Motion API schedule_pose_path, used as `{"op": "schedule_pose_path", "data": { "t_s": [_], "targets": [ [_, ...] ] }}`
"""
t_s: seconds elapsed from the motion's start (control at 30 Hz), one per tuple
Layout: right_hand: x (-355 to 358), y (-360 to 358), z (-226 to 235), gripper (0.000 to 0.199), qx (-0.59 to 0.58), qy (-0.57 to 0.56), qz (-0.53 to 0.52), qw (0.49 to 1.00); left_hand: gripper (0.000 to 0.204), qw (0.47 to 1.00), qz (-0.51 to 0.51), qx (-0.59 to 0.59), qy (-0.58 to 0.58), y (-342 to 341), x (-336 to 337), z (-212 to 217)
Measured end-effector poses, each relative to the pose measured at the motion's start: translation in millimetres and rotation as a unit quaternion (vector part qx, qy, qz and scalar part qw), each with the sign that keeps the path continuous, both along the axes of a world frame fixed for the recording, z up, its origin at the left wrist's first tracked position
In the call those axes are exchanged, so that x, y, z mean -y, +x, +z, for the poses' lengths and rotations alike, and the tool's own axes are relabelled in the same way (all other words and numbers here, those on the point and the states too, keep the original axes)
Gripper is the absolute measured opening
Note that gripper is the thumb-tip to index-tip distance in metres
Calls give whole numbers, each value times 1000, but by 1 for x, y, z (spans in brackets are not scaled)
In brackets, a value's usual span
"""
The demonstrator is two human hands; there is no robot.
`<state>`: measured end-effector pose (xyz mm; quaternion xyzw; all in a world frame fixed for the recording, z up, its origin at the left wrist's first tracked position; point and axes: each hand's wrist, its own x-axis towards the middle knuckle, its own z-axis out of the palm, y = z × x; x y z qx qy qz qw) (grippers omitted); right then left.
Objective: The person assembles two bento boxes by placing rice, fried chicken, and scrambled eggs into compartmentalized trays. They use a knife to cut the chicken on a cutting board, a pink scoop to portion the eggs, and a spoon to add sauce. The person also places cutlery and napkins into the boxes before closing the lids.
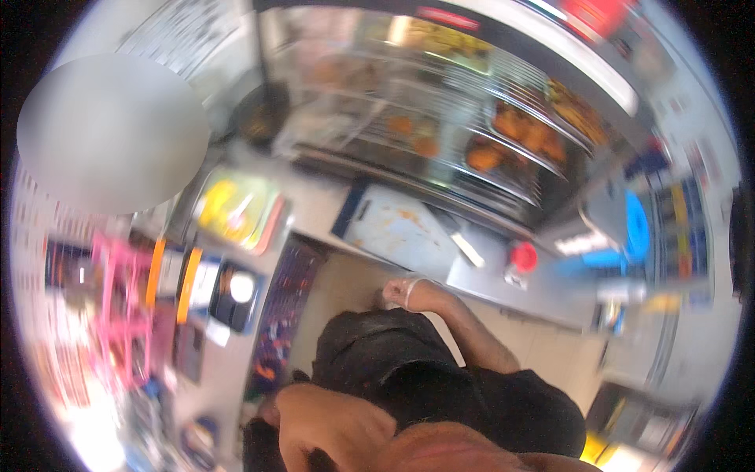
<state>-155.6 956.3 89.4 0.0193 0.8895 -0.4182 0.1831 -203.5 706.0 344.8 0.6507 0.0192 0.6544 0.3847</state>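
The knife (pixel 465 244) lies at the board's (pixel 393 228) right end; the right hand (pixel 399 292) is nearer the wearer than the board, seemingly curled — grip I cannot tell, nor the left arm's (pixel 334 417) fingers. Best lift by the handle — blade low.

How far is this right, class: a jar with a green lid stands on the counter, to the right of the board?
Only the colour is wrong: the head view shows a red lid. The jar does stand on the counter, right of the board.
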Motion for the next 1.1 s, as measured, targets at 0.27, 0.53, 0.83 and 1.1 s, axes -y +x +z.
{"op": "schedule_pose_path", "data": {
  "t_s": [0.27,0.53,0.83,1.1],
  "targets": [
    [24,114,14,34,18,2,-216,976,51,983,-183,-22,-2,21,4,6],
    [75,174,16,32,63,-20,-194,979,53,978,-205,-39,17,55,39,-2],
    [58,147,6,26,-20,-5,-99,995,50,969,-161,-185,-3,70,39,12],
    [-23,135,4,33,58,-43,-25,997,66,994,93,-53,-12,121,-13,-2]
  ]
}}
